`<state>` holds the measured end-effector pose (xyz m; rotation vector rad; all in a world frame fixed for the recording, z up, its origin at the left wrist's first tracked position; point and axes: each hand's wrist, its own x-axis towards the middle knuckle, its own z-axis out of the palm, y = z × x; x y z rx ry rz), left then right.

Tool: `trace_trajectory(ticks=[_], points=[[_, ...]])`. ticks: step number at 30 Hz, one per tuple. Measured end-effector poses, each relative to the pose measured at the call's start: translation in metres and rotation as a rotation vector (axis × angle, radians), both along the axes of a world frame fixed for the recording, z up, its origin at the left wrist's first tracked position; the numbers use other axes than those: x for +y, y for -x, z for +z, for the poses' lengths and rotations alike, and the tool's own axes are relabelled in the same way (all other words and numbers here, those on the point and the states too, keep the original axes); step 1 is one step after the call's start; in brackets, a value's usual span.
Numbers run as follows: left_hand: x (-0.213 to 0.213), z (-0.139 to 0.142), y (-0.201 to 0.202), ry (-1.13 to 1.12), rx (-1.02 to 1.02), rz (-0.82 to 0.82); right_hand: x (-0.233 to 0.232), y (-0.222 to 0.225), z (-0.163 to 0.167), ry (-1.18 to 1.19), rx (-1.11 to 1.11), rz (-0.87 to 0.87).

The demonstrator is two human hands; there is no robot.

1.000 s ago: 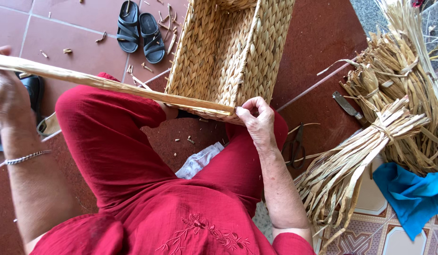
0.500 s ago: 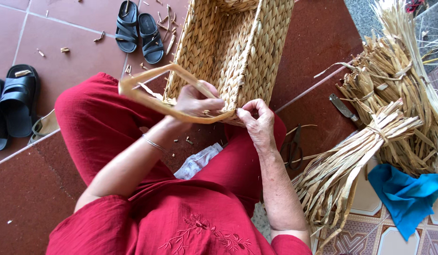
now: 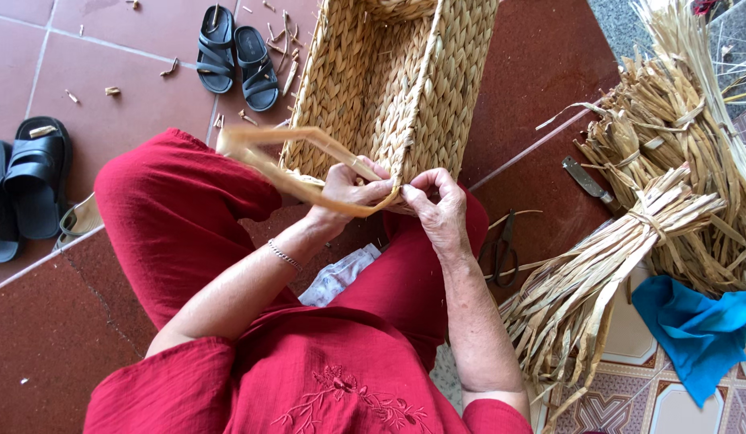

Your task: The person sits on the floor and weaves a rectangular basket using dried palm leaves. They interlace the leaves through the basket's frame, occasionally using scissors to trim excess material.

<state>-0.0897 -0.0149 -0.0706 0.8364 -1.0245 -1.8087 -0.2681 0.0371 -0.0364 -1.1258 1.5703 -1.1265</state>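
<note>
Hands meet at the woven basket (image 3: 397, 88) rim: left hand (image 3: 353, 189) grasping a looped fibre strip (image 3: 264, 157); right hand (image 3: 437, 201) pinching its end; a sharp tug may kink or split it

Red tiled floor (image 3: 108, 112), black sandals (image 3: 236, 52), straw bundles (image 3: 598, 281), blue cloth (image 3: 698, 325)

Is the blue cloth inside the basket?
No, the blue cloth lies on the floor beside the straw bundles, away from the basket.
</note>
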Motion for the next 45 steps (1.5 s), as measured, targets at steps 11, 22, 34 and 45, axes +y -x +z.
trace_trajectory(ticks=[11,22,34,45], points=[[-0.009,0.011,-0.013,-0.242,0.128,-0.051,0.0,-0.002,-0.003,0.091,0.093,-0.001],[-0.012,0.015,-0.017,-0.087,0.022,-0.116,-0.004,-0.001,-0.006,0.087,0.085,0.004],[-0.021,0.036,-0.022,0.004,-0.054,-0.205,-0.01,-0.003,0.004,0.101,0.135,-0.005],[-0.02,0.034,-0.02,0.016,-0.045,-0.199,-0.002,0.001,-0.004,0.12,0.177,0.032]])
